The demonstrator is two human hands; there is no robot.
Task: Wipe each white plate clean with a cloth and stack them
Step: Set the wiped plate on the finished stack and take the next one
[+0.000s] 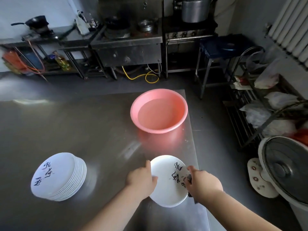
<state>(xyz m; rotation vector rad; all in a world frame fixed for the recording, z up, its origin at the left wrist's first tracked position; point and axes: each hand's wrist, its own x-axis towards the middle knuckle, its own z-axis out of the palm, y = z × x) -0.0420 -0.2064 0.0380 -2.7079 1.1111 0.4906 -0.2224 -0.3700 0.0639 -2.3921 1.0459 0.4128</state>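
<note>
left hand [141,178]: fingers curled, gripping | right hand [202,183]: fist closed, gripping

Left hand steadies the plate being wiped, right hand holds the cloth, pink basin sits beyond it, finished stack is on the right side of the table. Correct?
Not quite: the head view shows the stack of plates on the left side of the table. The rest holds: left hand, plate, right hand with cloth, pink basin.

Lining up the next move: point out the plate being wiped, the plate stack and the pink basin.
plate [165,185]: head view, bare white middle, between the hands.
plate stack [55,174]: head view, top plate's face with black writing.
pink basin [181,104]: head view, right inner wall.
</note>
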